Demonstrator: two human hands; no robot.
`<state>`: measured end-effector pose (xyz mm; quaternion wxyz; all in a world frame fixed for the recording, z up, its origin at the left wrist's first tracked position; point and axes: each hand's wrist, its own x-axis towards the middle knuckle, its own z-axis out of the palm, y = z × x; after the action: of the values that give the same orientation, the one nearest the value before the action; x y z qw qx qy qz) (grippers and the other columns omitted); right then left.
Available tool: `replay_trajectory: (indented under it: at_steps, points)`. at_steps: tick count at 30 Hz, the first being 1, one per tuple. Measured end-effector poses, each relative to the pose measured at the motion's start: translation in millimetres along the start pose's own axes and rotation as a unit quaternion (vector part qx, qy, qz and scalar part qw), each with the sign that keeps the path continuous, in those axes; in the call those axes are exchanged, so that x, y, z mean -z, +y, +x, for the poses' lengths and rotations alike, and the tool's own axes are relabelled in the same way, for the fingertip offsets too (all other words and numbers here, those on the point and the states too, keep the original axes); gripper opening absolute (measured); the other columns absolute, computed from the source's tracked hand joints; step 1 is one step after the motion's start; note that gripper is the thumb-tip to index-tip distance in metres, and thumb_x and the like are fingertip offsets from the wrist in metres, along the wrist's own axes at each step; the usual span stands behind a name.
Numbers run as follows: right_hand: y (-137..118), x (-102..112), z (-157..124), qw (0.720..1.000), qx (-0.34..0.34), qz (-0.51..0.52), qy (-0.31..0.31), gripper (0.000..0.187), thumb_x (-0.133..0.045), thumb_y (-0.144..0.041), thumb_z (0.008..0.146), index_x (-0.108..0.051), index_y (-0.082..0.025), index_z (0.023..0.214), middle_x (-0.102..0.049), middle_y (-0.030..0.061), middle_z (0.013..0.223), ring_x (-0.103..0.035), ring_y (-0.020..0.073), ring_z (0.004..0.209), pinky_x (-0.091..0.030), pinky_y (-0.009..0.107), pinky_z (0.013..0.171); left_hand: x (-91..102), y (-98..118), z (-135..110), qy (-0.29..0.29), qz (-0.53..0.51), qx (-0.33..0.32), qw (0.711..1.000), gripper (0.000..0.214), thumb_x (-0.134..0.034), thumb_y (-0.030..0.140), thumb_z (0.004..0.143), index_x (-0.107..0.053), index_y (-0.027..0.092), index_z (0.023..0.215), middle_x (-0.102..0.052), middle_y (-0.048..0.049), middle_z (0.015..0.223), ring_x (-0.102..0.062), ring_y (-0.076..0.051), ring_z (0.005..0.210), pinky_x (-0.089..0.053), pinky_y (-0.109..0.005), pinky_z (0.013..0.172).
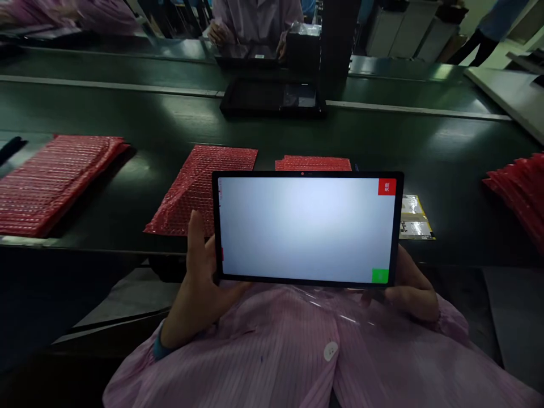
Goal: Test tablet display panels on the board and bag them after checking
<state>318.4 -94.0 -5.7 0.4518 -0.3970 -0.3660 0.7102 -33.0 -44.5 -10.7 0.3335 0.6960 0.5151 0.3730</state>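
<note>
Both of my hands hold a black-framed tablet (306,229) level in front of my chest, gripping its short sides. My left hand (199,283) wraps the left edge with the thumb raised behind it. My right hand (412,289) holds the right edge from below, partly hidden by the tablet. The screen is lit pale grey-white, with a red button (386,187) at the top right and a green button (379,276) at the bottom right. Clear plastic film lies along the tablet's lower edge.
A dark green workbench (272,127) runs across the view, holding stacks of red bubble bags (51,187) and a yellow-and-silver printed sheet (415,218). Beyond stands a black tray (272,97). A co-worker in a pink smock (255,17) works across the bench.
</note>
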Motion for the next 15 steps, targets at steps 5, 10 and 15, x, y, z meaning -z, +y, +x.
replay_trajectory:
  at_steps: [5,10,15]
  points:
    - [0.0,3.7,-2.8,1.0,0.003,-0.001,-0.004,0.084,-0.073,-0.023,0.078,-0.034,-0.039,0.151,-0.071,0.001,0.108,-0.069,0.0289,0.099,-0.058,0.038,0.07,-2.5,2.8,-6.0,0.038,0.034,0.009,0.999,0.121,-0.082,0.045,0.073,0.001,0.034,0.161,-0.031,-0.0151,0.16,-0.051,-0.034,0.133,-0.052,-0.046,0.102]
    - [-2.3,3.7,-6.2,1.0,-0.005,0.003,0.026,0.072,-0.074,-0.023,0.073,-0.046,-0.035,0.138,-0.071,0.0025,0.103,-0.07,0.0317,0.092,-0.058,0.044,0.068,1.0,11.9,-4.2,0.015,0.076,-0.029,0.997,0.119,-0.085,0.044,0.069,-0.012,0.027,0.161,-0.034,-0.0157,0.158,-0.043,-0.035,0.14,-0.048,-0.044,0.107]
    - [-3.4,-1.3,-6.9,0.997,0.003,0.039,0.068,0.065,-0.069,-0.018,0.073,-0.049,-0.042,0.13,-0.07,0.0006,0.105,-0.07,0.0296,0.083,-0.056,0.043,0.062,1.0,16.9,-4.6,0.041,0.079,-0.073,0.993,0.122,-0.087,0.048,0.065,-0.016,0.025,0.161,-0.038,-0.0177,0.156,-0.046,-0.037,0.137,-0.048,-0.045,0.107]
